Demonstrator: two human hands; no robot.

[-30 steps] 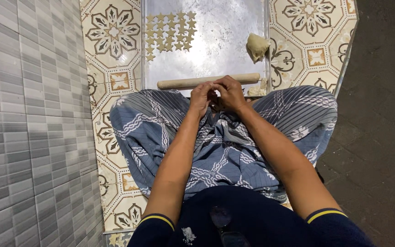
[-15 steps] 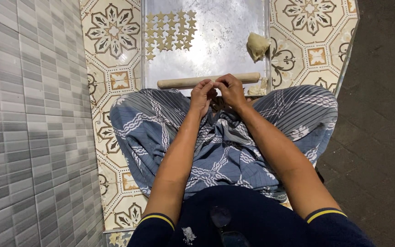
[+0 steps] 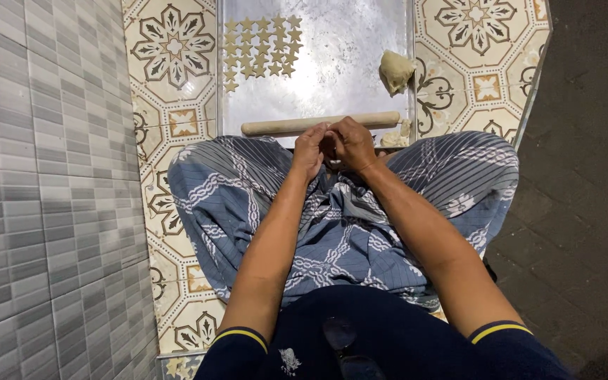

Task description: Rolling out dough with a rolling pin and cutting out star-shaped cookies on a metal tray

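- The left hand [image 3: 309,149] and right hand [image 3: 352,143] meet just in front of the rolling pin [image 3: 320,124], fingertips pressed together over the lap.
- Fingers of both hands are curled in narrow, pinching toward each other; what lies between them is hidden, so I cannot tell whether they hold a bit of dough.
- The pin lies crosswise on the near edge of the metal sheet [image 3: 346,63], just beyond the knuckles and apart from them.
- Beyond the pin, at the sheet's far left, rows of small dough stars [image 3: 258,46] lie flat, close together.
- Beyond the pin's right end, a dough lump [image 3: 395,70] sits at the sheet's right edge; a smaller scrap [image 3: 393,139] lies just beside that end of the pin.
- Handling, as a judgement: the dough looks soft, light and a little tacky, so it will dent and stretch under a firm pinch. The thin stars look fragile; lifting from underneath, by the centre rather than a point, should keep their shape.
- The pin looks stiff, smooth and apt to roll; its two ends are the places to grip.
- Under the sheet is patterned tile [image 3: 174,49].
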